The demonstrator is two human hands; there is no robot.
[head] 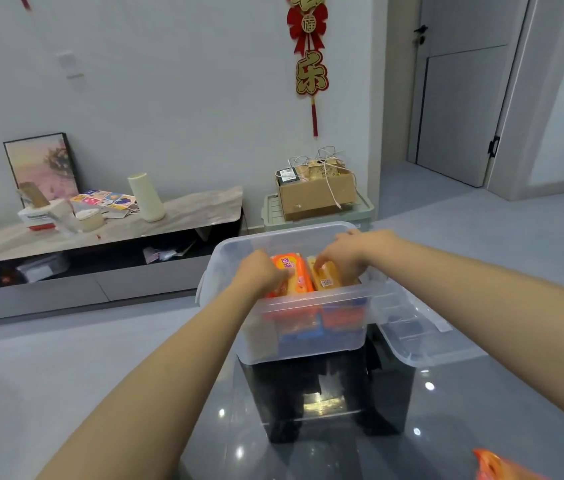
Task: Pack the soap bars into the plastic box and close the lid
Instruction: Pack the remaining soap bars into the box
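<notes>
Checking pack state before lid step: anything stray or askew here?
One orange pack still lies on the dark table, outside the plastic box. The lid lies tilted against the box's right side. Both hands are inside on the packs.

Pale grey wall (169,81) across the back, w/ a red-and-gold hanging ornament (310,57) at 12 o'clock. Grey door (460,109) at 2 o'clock, dark handle on its left edge. Low TV cabinet (107,237) at 9–10 o'clock, marble-look top, dark glossy front; framed picture (39,164) leaning on wall behind it, cream cone-shaped roll (147,197) + misc. clutter on top. Cardboard box (315,192) w/ cables on green bin (318,213), centre. Grey floor (481,220). Glossy dark surface (481,410) at 5–6 o'clock, reflecting small ceiling lights.
</notes>
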